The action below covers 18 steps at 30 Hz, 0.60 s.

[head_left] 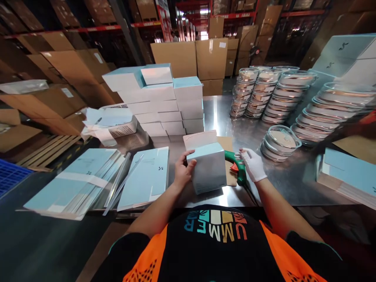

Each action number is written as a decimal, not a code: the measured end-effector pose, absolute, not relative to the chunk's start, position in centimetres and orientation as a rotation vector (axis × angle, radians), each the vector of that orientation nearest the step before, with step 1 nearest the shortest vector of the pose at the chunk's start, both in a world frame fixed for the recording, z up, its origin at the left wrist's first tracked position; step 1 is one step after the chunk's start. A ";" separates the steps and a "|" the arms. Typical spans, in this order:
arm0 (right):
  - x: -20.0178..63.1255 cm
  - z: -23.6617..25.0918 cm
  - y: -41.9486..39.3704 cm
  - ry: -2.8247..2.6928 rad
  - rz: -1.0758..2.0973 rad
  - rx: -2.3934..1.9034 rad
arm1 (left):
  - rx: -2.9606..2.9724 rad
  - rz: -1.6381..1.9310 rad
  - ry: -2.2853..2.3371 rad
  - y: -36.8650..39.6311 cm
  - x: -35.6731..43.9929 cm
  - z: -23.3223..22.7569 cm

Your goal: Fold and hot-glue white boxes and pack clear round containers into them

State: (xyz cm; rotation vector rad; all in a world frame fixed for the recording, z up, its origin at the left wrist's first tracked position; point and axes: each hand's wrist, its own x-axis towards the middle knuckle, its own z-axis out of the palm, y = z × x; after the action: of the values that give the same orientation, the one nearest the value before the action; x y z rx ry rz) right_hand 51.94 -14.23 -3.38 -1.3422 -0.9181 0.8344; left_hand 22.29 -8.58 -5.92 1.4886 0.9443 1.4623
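Note:
My bare left hand (184,170) grips the left side of a light blue box (210,172), thumb on the near face. The box is tilted, and a pale flap (201,139) stands up behind it. My right hand (254,164), in a white glove, is beside the box with thumb and fingertips pinched together. What they hold, if anything, I cannot make out. Between box and glove is a green tool with an orange trigger (241,172), probably a glue gun, over a piece of brown cardboard (232,178). Whether the glove touches the tool is unclear.
White-sided boxes (161,105) are stacked at the back left. Lidded round glass containers (280,141) stand in stacks at right. Flat blue cartons (143,176) and clear strips (117,186) lie at left, below a white basket (123,127). More flat cartons (349,172) sit at right.

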 end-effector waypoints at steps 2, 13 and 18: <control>49.4 -2.8 -13.2 -1.013 0.892 -1.273 | 1.538 1.465 0.905 -8.2 22.7 -6.4; 48.6 -2.9 -11.9 -1.522 0.793 -1.083 | 1.514 1.645 0.626 -7.1 23.9 -7.6; 48.9 -3.7 -13.4 -1.646 0.641 -1.045 | 1.883 1.439 0.511 -6.2 22.3 -5.9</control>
State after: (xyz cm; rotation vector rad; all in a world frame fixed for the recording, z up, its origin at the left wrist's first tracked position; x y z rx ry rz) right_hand 48.91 -13.41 -3.72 -1.0453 -1.6461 0.6410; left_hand 22.28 -6.18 -5.87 1.8832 0.5114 1.4395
